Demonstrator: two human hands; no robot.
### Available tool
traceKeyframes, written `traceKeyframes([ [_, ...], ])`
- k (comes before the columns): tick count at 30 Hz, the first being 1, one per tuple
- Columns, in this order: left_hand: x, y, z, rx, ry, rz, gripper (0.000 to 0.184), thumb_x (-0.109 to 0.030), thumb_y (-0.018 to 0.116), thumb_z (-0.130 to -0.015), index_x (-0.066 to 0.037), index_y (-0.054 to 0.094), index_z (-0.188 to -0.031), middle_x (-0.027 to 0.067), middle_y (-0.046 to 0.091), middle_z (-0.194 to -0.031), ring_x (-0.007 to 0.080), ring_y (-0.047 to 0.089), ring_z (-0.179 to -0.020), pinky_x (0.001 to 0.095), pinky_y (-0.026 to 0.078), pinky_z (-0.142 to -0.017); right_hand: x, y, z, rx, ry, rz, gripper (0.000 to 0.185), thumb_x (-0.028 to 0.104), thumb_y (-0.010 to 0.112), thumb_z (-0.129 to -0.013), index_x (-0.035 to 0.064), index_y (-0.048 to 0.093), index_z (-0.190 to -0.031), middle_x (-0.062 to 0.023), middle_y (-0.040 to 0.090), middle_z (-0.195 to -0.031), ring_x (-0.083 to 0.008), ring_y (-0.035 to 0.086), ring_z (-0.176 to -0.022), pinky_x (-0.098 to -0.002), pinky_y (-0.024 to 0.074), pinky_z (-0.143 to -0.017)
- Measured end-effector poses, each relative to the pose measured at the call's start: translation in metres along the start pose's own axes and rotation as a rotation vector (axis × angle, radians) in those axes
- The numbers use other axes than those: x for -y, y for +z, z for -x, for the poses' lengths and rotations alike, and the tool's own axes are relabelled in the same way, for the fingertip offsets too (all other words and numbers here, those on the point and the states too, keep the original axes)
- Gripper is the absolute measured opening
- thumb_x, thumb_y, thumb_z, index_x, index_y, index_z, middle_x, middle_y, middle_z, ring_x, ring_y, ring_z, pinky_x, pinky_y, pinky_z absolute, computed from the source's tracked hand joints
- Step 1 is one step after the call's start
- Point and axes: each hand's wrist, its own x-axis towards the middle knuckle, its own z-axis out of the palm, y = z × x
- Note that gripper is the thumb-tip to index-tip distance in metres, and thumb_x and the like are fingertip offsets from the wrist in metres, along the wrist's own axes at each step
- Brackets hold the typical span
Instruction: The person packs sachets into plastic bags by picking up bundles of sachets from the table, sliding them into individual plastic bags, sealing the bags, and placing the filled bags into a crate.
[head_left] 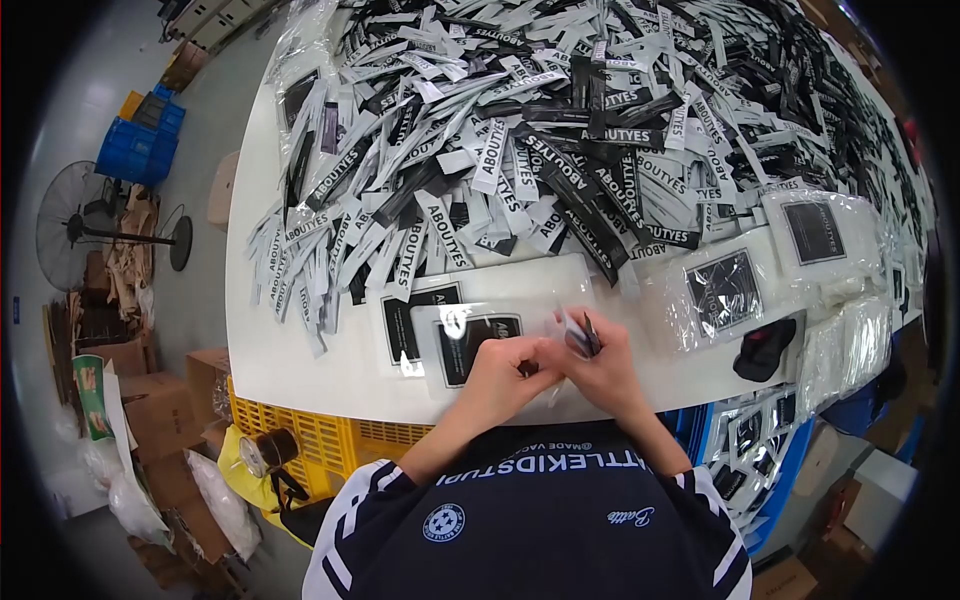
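Plastic bag [466, 352] with black panel [474, 336]

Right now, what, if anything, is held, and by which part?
Between left hand and right hand, a thin, clear plastic piece; the fingers hide where it is gripped.

Bright, even light | white glare — clear bag [476, 346] | fisheye bend — black corners

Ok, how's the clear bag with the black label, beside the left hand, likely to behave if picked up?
The clear bag will probably be floppy, since it looks like thin see-through film. It's likely light, as it lies flat with little visible bulk. Its bright glare suggests a slick surface that may slide.
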Motion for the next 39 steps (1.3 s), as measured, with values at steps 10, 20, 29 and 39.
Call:
traceKeyframes([
  [10, 0.006, 0.008, 0.004, -0.133, 0.251, -0.118, 0.016, -0.001, 0.067, -0.076, 0.0, 0.053, -0.068, 0.0077, 0.051, -0.06, 0.0153, 0.046, -0.049, 0.0272, 0.036, -0.047, 0.015, -0.007, 0.013, 0.067, 0.05, 0.041, 0.034, 0.002, 0.065, -0.076, 0.004, 0.058, -0.109, -0.0104, 0.063, -0.072, -0.0213, 0.062, -0.066, -0.0292, 0.0471, -0.061],
  [20, 0.009, 0.004, 0.025, -0.203, 0.207, -0.252, 0.026, 0.003, 0.064, -0.07, 0.0, 0.04, -0.06, 0.0088, 0.043, -0.056, 0.0238, 0.043, -0.046, 0.0314, 0.035, -0.045, 0.005, 0.005, 0.014, -0.062, -0.197, 0.235, 0.029, -0.002, 0.066, -0.068, 0.0043, 0.058, -0.095, -0.0124, 0.062, -0.072, -0.0303, 0.062, -0.066, -0.0351, 0.0474, -0.058],
  [29, -0.005, -0.025, 0.044, -0.214, 0.316, -0.602, 0.028, 0.001, 0.07, -0.057, -0.004, 0.052, -0.077, 0.0095, 0.053, -0.08, 0.0257, 0.055, -0.072, 0.035, 0.042, -0.064, 0.005, 0.015, 0.02, -0.073, -0.085, 0.151, 0.02, -0.008, 0.062, -0.07, 0.0018, 0.055, -0.087, -0.0023, 0.052, -0.066, -0.0079, 0.051, -0.061, -0.0261, 0.0418, -0.056],
  [39, -0.013, 0.01, 0.018, -0.175, 0.54, -0.501, 0.088, -0.032, 0.084, -0.053, -0.009, 0.043, -0.128, 0.0157, 0.041, -0.125, 0.0364, 0.042, -0.115, 0.0605, 0.024, -0.1, 0.002, -0.006, 0.03, 0.037, 0.15, -0.462, 0.016, 0.005, 0.066, -0.079, 0.0055, 0.05, -0.075, 0.0025, 0.048, -0.068, -0.0051, 0.041, -0.061, -0.0223, 0.0345, -0.054],
])
